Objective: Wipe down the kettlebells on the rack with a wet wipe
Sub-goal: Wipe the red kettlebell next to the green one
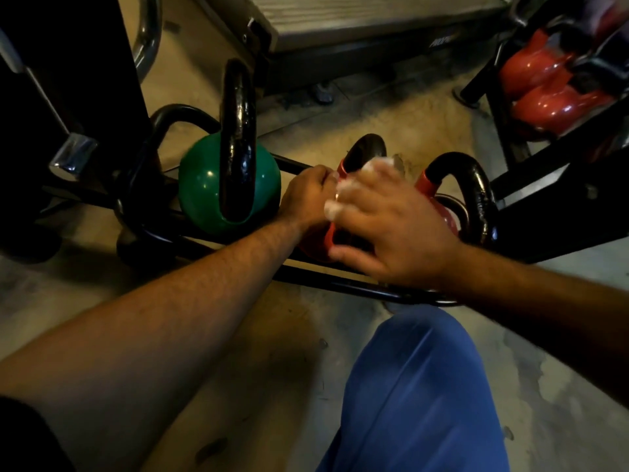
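Low black tubular steel rack point(343, 284) on concrete floor, carrying glossy kettlebells in a row. At 9 o'clock of frame centre: round green kettlebell with black loop handle point(218, 185), upright between the rails. At centre: red kettlebell with black handle point(366, 153), mostly covered by both hands. At 3 o'clock of that one, just beside it: second red kettlebell, black arched handle point(466, 185). Second dark rack point(544, 185) at 2 o'clock, holding more red kettlebells point(544, 83) on a higher shelf.

Left hand point(308, 195) at 9 o'clock side of the central red kettlebell, fingers curled against its handle base; grip itself hidden behind knuckles, probably holding.

Right hand point(391, 226) laid over top of same kettlebell, fingers bent, clutching crumpled white wet wipe point(343, 195). Wipe visible in patches between fingers and at fingertips, pressed onto red body near handle. Motion blur here; exact contact edge unclear.

Blue trouser leg point(418, 396) at 6 o'clock.
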